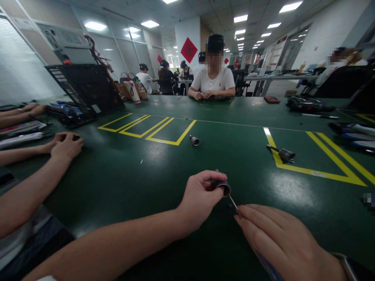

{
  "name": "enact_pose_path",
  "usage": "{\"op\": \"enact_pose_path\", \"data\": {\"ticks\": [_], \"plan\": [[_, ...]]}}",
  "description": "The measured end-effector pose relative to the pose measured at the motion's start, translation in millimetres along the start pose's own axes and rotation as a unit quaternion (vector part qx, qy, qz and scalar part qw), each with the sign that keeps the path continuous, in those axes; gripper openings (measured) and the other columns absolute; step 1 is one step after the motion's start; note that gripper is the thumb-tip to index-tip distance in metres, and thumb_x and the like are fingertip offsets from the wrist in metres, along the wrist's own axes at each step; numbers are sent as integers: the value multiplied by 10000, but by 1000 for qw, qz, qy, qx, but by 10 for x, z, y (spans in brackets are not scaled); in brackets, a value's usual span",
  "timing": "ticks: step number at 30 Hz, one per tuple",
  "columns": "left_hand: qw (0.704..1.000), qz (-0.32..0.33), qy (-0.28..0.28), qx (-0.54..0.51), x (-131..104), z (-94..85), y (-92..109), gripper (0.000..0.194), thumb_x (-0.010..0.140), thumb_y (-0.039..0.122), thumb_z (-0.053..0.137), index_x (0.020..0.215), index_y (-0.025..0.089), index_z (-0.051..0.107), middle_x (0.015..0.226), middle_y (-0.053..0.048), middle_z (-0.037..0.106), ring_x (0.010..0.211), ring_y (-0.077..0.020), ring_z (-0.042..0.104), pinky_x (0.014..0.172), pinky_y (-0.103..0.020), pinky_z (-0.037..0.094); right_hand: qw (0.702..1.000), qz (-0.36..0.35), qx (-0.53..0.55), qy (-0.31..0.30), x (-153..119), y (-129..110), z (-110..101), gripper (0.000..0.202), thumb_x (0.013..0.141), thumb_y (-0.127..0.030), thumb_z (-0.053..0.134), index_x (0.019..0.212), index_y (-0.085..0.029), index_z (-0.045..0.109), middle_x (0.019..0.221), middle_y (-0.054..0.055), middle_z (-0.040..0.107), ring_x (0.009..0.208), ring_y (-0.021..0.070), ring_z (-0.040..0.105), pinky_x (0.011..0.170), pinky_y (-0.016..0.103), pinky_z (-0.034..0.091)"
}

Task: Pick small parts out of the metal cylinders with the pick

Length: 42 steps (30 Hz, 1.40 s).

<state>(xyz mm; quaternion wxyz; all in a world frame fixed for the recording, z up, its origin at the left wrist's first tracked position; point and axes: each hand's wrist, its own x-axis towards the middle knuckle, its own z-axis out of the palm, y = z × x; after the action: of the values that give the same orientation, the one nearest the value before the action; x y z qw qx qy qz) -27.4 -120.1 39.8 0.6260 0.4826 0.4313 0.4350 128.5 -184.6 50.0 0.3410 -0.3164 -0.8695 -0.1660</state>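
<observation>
My left hand pinches a small metal cup-shaped part, its round opening turned toward me. From the lower right, my right hand holds a thin metal rod between thumb and fingers, and the rod's far end reaches the rim of the cup. A small dark ring lies on the green table just below the cup. Farther back rests a similar cup-shaped part with a short stem. Another metal part with a dark shaft lies across the yellow tape at the right.
Another person's hands rest at the left table edge. Across the table sits a person in a white shirt. A black frame and white cup stand back left; black items and a red object lie back right.
</observation>
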Motion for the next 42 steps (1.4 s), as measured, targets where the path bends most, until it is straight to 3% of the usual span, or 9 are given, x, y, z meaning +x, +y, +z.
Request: {"op": "enact_pose_path", "data": {"ticks": [9, 12, 15, 17, 23, 26, 34, 38, 42], "plan": [[1000, 18, -14, 2, 7, -20, -30, 204, 640, 37, 631, 822, 128, 655, 848, -40, 692, 790, -149, 659, 755, -283, 526, 999, 22, 31, 7, -39, -12, 8, 356, 925, -102, 282, 871, -156, 629, 764, 69, 728, 710, 177, 676, 632, 280, 538], [1000, 6, -4, 0, 7, -20, -11, 187, 656, 41, 633, 820, 129, 653, 858, -45, 690, 794, -154, 658, 780, -310, 524, 992, 90, 91, 11, -69, -17, -20, 181, 882, -141, 432, 898, -197, 603, 791, 43, 720, 710, 165, 676, 639, 261, 545], [1000, -13, 4, 14, 8, -23, 19, 215, 671, 35, 632, 858, 138, 655, 900, -55, 688, 826, -161, 652, 808, -332, 518, 958, 246, 144, 36, -56, 34, -65, 70, 828, -194, 536, 782, -230, 576, 711, 8, 686, 598, 141, 651, 527, 225, 525], [999, -26, -1, 26, 7, -27, 39, 261, 682, 17, 615, 907, 144, 653, 916, -58, 687, 858, -164, 645, 827, -336, 509, 927, 332, 171, 35, -26, 105, -71, 126, 820, -246, 542, 696, -229, 561, 606, -6, 646, 508, 134, 619, 431, 210, 488], [998, -54, 3, 28, 13, -27, 64, 337, 682, -17, 593, 979, 138, 630, 902, -50, 681, 873, -150, 628, 851, -317, 484, 848, 458, 261, -52, 10, 279, 42, 207, 776, -323, 527, 608, -203, 541, 497, 6, 611, 429, 148, 594, 379, 230, 476], [999, -50, 13, 13, 15, -28, 71, 343, 665, -11, 613, 975, 136, 615, 949, -50, 665, 905, -154, 616, 856, -311, 478, 840, 461, 276, -76, -27, 276, 88, 201, 786, -334, 522, 640, -198, 545, 538, 14, 630, 466, 150, 609, 409, 235, 486], [999, -46, 6, 4, 9, -46, 78, 306, 643, 41, 664, 925, 148, 610, 957, -47, 655, 904, -164, 604, 828, -317, 479, 858, 426, 264, -118, -34, 254, 99, 199, 826, -316, 493, 664, -207, 531, 556, -3, 622, 486, 141, 604, 428, 233, 481], [999, -41, 0, -5, 16, -46, 58, 309, 645, 24, 656, 922, 159, 636, 908, -34, 669, 889, -163, 610, 842, -330, 473, 885, 379, 234, -134, -49, 221, 102, 185, 848, -277, 480, 683, -214, 532, 570, -15, 605, 487, 128, 584, 408, 216, 454], [999, -38, 4, -13, 35, -44, 54, 305, 653, 20, 656, 926, 156, 666, 887, -34, 688, 875, -156, 622, 876, -335, 465, 933, 276, 196, -125, -107, 162, 106, 148, 870, -187, 453, 755, -208, 544, 625, -10, 604, 513, 115, 577, 459, 223, 466]]}}
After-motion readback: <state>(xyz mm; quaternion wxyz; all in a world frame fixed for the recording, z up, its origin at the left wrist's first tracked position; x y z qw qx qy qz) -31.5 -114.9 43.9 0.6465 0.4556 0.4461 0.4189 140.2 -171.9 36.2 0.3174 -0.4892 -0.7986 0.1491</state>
